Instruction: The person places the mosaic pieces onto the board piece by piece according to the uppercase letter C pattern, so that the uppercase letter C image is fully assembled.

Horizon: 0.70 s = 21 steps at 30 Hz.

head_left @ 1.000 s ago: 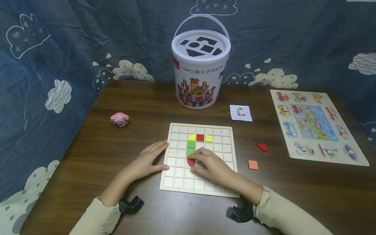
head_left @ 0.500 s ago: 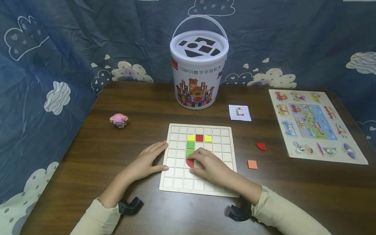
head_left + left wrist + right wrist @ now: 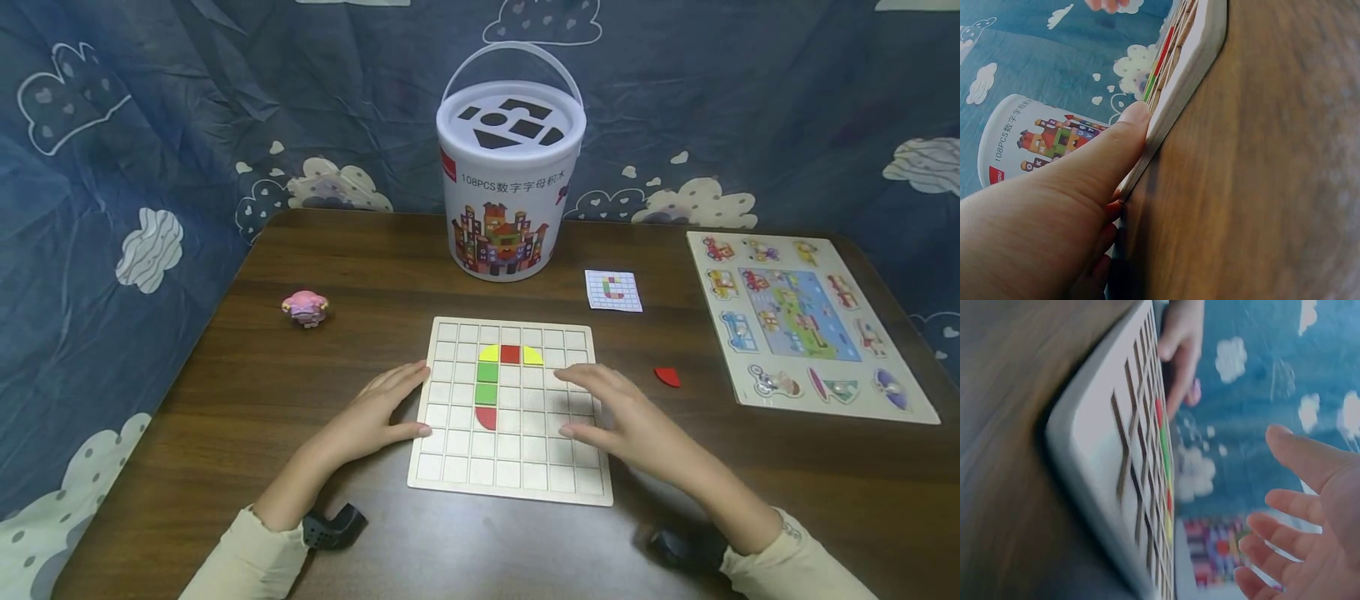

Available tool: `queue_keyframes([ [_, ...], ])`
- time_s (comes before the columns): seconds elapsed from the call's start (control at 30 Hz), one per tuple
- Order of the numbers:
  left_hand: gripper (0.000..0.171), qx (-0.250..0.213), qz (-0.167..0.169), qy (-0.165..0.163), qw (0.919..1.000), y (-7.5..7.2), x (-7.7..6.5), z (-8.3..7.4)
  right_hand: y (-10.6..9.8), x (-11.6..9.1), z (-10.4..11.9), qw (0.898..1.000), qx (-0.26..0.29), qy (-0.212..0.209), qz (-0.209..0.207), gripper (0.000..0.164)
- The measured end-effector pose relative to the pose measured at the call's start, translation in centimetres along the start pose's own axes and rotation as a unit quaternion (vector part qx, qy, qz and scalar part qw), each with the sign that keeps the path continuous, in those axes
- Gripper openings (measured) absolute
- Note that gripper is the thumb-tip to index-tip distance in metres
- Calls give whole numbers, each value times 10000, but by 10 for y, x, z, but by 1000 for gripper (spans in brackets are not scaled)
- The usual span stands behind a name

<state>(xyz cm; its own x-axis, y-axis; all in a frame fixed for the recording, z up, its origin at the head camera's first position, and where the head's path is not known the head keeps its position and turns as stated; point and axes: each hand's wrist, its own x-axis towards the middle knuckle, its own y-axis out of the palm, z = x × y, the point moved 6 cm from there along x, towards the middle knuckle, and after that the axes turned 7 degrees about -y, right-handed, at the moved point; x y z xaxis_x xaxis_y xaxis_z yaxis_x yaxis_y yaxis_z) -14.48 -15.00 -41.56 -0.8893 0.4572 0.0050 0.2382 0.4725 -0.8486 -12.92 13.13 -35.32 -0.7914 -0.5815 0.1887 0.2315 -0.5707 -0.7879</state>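
A pale wooden grid board (image 3: 522, 479) lies on the table. On it a yellow quarter-circle tile (image 3: 489, 355), a red square tile (image 3: 510, 355) and another yellow quarter-circle (image 3: 532, 357) form a row. Two green square tiles (image 3: 486, 383) run down from its left end to a red quarter-circle tile (image 3: 486, 418). My left hand (image 3: 367, 421) rests against the board's left edge, thumb and fingertips touching it. My right hand (image 3: 637, 425) hovers over the board's right side, thumb and fingers spread, holding nothing. A loose red quarter-circle tile (image 3: 667, 377) lies just beyond it.
A white lidded bucket (image 3: 506, 196) stands behind the board. Nearby lies a small pattern card (image 3: 612, 291). A picture puzzle board (image 3: 810, 333) occupies the right side, and a pink toy figure (image 3: 306, 308) sits at the left.
My right hand has let go of the red quarter-circle tile on the board and moved right, its fingers spreading. It now covers the loose orange square. My left hand stays put.
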Motion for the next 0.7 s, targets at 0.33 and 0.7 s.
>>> queue_keyframes([
  [0.33, 80, -19, 9, -25, 10000, 0, 0, 0, -23, -42, -53, 9980, -147, 575, 202, 64],
  [0.7, 80, -61, 42, -40, 10000, -1, -1, -1, -19, -56, -80, 9953, -583, 708, 323, 39],
])
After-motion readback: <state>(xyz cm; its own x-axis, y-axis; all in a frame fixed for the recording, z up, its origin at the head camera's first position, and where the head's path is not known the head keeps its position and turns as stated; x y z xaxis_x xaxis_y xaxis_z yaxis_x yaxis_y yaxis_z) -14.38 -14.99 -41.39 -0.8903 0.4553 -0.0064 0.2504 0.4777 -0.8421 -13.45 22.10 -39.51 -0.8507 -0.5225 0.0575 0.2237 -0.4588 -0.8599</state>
